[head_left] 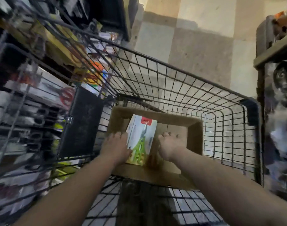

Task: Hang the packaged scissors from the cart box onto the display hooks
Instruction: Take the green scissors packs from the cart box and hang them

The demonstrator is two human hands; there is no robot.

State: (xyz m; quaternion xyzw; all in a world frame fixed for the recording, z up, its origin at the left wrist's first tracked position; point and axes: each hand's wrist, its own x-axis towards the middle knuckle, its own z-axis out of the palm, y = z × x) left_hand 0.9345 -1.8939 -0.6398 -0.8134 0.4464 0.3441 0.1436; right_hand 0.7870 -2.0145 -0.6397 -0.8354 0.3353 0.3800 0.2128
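step: picking | left hand [115, 147] is gripping the packaged scissors [140, 141] by the left edge inside the cart box [195, 136], likely to lift it out | right hand [169, 144] is curling alongside, hold unclear | display hooks [37, 121] are waiting left

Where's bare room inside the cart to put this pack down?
Inside the cardboard box, bare floor lies between the packaged scissors and its right wall. The cart floor right of the box is bare too. The display rack at left is crowded.
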